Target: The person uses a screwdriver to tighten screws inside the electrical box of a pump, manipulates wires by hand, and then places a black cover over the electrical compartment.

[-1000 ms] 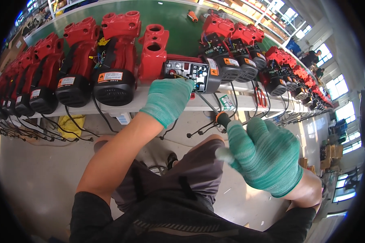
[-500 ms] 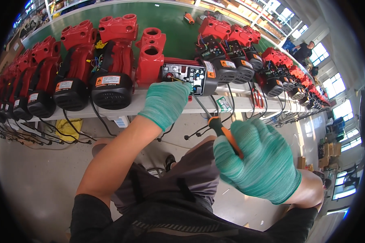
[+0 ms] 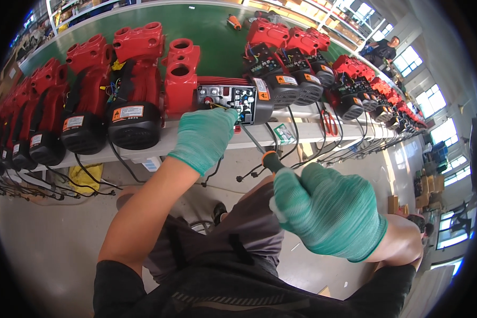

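In front of me a red pump lies on the bench with its black motor end to the right. Its terminal box is uncovered, showing a circuit board and thin wires. My left hand, in a green knit glove, is closed at the box's near edge beside a yellowish wire; what its fingertips pinch is hidden. My right hand, gloved alike, wraps round the handle of a screwdriver. The screwdriver's shaft slants up and left to the box's near side, where its tip is hard to see.
Rows of similar pumps stand left and right on the green-topped bench. Black power cords hang over its front edge. Red-handled scissors and a green-white packet are near that edge. Another person is farther back right.
My right hand has turned with the screwdriver; its fingers now cover most of the handle's orange part. The left hand stays at the terminal box. The whole view has shifted slightly.
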Tool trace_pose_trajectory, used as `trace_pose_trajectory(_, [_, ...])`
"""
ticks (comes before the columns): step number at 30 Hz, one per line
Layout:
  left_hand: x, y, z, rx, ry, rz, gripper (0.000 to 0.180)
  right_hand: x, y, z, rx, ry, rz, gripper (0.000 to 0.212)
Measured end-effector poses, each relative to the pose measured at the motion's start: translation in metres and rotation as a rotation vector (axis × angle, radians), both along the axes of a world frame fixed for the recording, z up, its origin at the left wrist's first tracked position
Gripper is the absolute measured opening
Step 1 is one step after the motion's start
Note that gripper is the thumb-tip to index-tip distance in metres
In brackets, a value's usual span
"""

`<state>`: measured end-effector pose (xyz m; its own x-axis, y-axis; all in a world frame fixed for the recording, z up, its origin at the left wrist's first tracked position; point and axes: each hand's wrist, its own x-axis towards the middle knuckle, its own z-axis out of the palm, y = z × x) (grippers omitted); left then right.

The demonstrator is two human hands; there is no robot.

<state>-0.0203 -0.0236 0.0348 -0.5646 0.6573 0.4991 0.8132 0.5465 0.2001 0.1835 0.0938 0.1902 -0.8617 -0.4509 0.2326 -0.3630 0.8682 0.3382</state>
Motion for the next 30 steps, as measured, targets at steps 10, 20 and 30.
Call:
trace_pose_trajectory(10, [0.000,-0.001,0.002,-0.073,-0.017,0.020,0.010,-0.001,0.001,0.011,0.056,-0.051,0.009,0.023])
trace_pose_trajectory(20, [-0.001,0.000,0.006,-0.159,-0.095,0.049,0.016,-0.001,-0.004,0.021,0.201,-0.151,0.051,0.042])
trace_pose_trajectory(30, [-0.003,-0.002,0.003,-0.122,-0.065,0.046,0.009,-0.006,-0.007,0.020,0.138,-0.238,0.021,0.030])
